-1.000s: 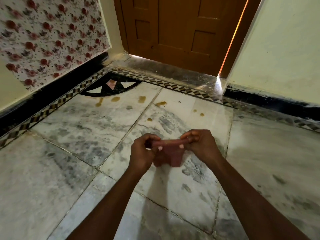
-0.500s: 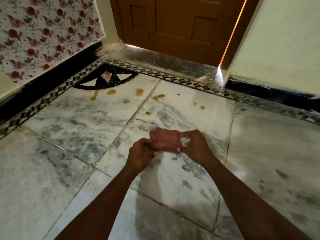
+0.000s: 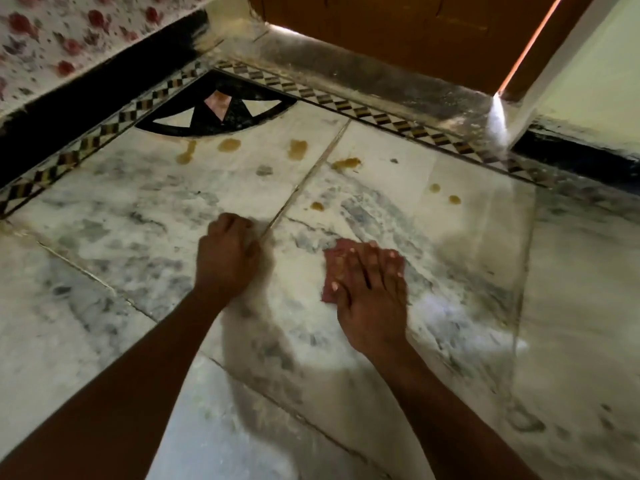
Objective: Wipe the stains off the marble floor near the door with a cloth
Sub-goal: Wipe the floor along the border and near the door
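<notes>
Cloth, a small reddish-pink rag held up between both hands a second ago, now lies flat on the marble floor under the right hand, whose fingers are spread straight and press it down. Left hand, curled into a loose fist and holding nothing, braces on the floor at 9 o'clock of the cloth. Brown stains at 12 o'clock, towards the door, remain unwiped; wiping can probably begin.
</notes>
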### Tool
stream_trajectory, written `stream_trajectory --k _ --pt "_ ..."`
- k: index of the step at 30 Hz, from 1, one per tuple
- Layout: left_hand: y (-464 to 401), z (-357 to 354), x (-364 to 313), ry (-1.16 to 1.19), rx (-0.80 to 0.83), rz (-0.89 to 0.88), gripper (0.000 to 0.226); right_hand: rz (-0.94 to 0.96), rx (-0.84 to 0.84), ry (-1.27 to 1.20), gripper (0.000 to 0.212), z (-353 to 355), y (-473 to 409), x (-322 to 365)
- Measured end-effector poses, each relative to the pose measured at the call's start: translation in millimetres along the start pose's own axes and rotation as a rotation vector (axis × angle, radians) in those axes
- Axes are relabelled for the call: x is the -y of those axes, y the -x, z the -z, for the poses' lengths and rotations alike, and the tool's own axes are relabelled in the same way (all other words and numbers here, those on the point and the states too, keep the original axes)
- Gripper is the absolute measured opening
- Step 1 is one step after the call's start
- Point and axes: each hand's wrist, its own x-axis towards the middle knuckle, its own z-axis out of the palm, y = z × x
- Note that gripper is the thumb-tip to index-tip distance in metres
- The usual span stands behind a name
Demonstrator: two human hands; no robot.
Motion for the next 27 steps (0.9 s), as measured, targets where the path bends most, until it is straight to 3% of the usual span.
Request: stream_trajectory --k 3,7,11,14,17,19,20,22,24,27 --pt "-12.9 -3.8 29.9 -0.140 -0.101 0.020 0.053 -0.167 -0.053 0.088 0.077 -4.9 -31.3 -0.1" --pt "-9.3 -16.7 41.5 -0.110 -0.213 0.160 0.068 -0.309 0.125 0.055 0.076 -14.3 -120.5 24.5" --pt "-18.3 -12.7 42.6 -0.122 -0.170 0.216 0.073 0.067 0.038 0.095 0.060 -14.9 -107.5 57.8" --pt "-20.0 -11.1 41.2 -0.165 -0.137 0.215 0.068 0.192 0.127 0.100 0.059 2.6 -61.2 27.3" --pt "-22.1 -10.1 39.6 -0.188 -0.107 0.236 0.067 -0.050 0.062 0.182 0.066 3.7 -79.1 -8.3" --pt "-22.8 -10.0 40.6 -0.202 -0.099 0.248 0.067 -0.260 -0.083 0.150 0.072 -16.4 -124.9 9.5" --pt "-21.8 -10.6 40.1 -0.196 -0.101 0.248 0.066 -0.258 -0.118 0.129 0.072 -26.5 -146.0 29.5" --pt "-24.0 -10.4 40.0 -0.202 -0.102 0.239 0.066 -0.084 -0.123 0.124 0.068 -36.3 -169.8 72.8" --pt "-24.3 -7.2 38.4 -0.205 -0.080 0.260 0.066 0.143 -0.014 0.114 0.065 -30.5 -152.0 98.5" --pt "-23.0 -5.2 34.5 -0.217 -0.068 0.264 0.066 0.316 0.112 0.042 0.067 -0.5 -94.1 88.7"
